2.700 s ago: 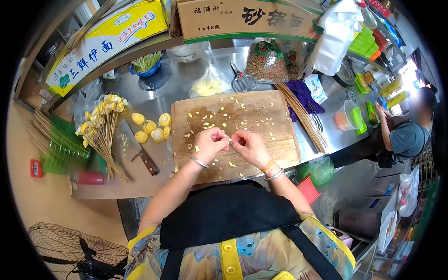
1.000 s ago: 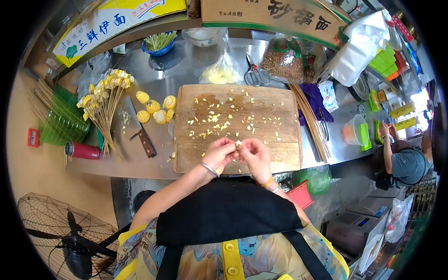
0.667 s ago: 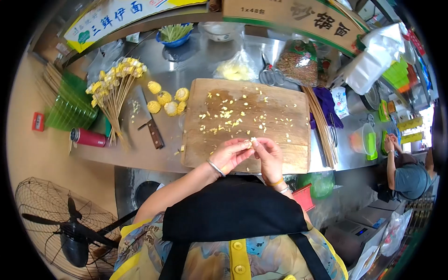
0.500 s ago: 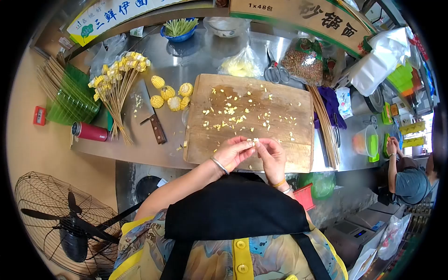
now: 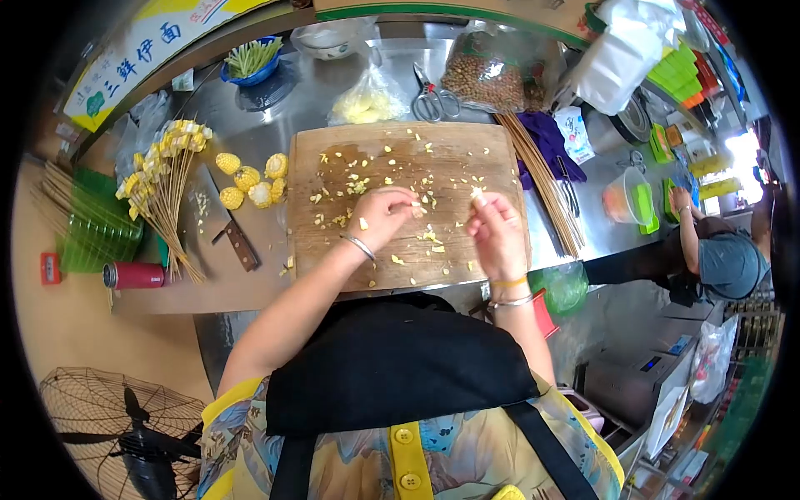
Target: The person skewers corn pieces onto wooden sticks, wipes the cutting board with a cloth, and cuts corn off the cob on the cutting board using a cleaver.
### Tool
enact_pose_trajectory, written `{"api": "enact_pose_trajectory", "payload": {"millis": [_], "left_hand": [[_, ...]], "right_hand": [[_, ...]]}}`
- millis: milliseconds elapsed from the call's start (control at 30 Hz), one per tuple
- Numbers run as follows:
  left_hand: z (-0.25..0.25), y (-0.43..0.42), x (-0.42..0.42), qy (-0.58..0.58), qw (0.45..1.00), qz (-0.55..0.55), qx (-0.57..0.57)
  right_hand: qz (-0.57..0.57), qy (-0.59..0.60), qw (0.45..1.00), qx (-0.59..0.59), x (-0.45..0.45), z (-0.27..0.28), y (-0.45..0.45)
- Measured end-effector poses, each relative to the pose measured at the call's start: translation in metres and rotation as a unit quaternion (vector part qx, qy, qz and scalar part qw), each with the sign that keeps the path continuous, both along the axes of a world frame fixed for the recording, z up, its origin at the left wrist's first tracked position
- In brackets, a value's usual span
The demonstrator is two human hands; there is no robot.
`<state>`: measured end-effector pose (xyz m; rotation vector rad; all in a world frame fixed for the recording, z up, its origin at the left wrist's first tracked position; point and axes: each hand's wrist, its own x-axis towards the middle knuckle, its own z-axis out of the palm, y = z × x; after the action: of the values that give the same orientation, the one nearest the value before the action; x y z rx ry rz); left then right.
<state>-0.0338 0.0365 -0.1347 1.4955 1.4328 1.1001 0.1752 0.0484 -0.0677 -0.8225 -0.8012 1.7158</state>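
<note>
My right hand (image 5: 498,233) is raised over the right side of the wooden cutting board (image 5: 492,154), thumb and finger pinched on a small pale piece (image 5: 477,192). To its left, over the board's middle, my left hand (image 5: 385,218) has its fingers curled together; whatever is between them is too small to make out. Small yellow and whitish bits (image 5: 397,259) lie scattered over the board. Left of it are several short chunks of corn on the cob (image 5: 247,177) and a knife (image 5: 239,242) with a wooden handle.
Skewered yellow-and-white pieces (image 5: 171,158) and a red flask (image 5: 135,276) stand at the left. Scissors (image 5: 431,98) and a bagged pale yellow food (image 5: 368,100) lie behind the board. Bare wooden skewers (image 5: 542,179) flank its right edge. A person (image 5: 725,258) works at far right.
My hands, together over the front of the board before, have moved apart. My right hand has gone up and right, still pinching a pale piece. The view has shifted to the right.
</note>
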Motion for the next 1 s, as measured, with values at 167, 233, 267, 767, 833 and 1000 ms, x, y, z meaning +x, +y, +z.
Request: {"api": "enact_pose_trajectory", "payload": {"millis": [167, 233, 267, 767, 833, 1000], "left_hand": [[0.012, -0.011, -0.037, 0.011, 0.994, 0.106, -0.03], [0.0, -0.034, -0.069, -0.013, 0.985, 0.159, -0.07], [-0.006, -0.051, -0.086, -0.014, 0.98, 0.195, -0.029], [-0.025, -0.144, -0.134, 0.077, 0.916, 0.373, -0.127], [-0.034, -0.153, -0.127, 0.171, 0.929, 0.307, -0.117], [-0.027, -0.156, -0.12, 0.09, 0.931, 0.327, -0.132]], "right_hand": [[-0.079, -0.234, 0.969, 0.025, 0.051, -0.041, 0.015], [-0.089, -0.26, 0.962, 0.008, 0.067, -0.053, 0.005], [-0.093, -0.269, 0.959, 0.001, 0.075, -0.059, 0.0], [0.07, 0.09, 0.983, -0.146, 0.048, -0.038, -0.029], [0.086, 0.085, 0.98, -0.156, 0.033, -0.027, -0.031], [0.179, -0.039, 0.969, -0.164, 0.002, -0.03, -0.036]]}}
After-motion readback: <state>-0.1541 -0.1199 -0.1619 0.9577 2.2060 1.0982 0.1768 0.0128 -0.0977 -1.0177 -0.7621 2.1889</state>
